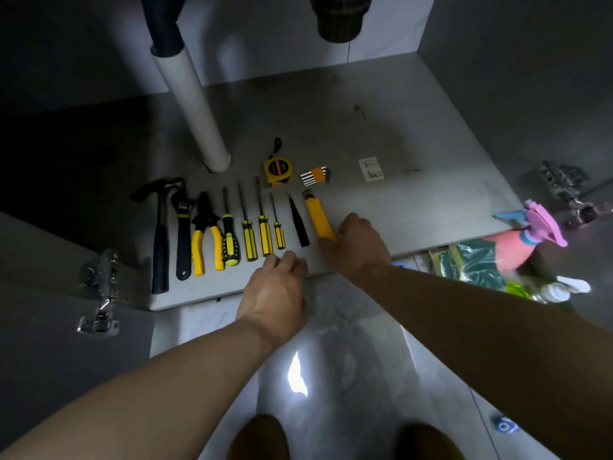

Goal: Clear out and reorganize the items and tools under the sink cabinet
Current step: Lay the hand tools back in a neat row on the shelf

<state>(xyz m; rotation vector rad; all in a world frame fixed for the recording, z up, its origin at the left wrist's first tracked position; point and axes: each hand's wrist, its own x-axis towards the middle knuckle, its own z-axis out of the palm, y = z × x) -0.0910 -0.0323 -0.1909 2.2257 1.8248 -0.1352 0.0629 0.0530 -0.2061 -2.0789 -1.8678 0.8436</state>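
Tools lie in a row on the cabinet floor (381, 200): a hammer (161, 234), a wrench (182, 234), yellow pliers (205, 237), several yellow screwdrivers (263, 227), a black tool (298, 224) and a yellow utility knife (316, 217). Behind them sit a tape measure (278, 170) and a hex key set (314, 175). My right hand (355, 247) grips the near end of the utility knife. My left hand (275, 290) rests at the cabinet's front edge, its fingers loosely bent just below the screwdriver handles, holding nothing.
A white drain pipe (195, 104) stands at the back left. A small white plate (371, 168) lies on the floor at the right. A pink spray bottle (530, 240) and green packets (474, 263) lie outside to the right. Door hinges (101, 290) flank the opening.
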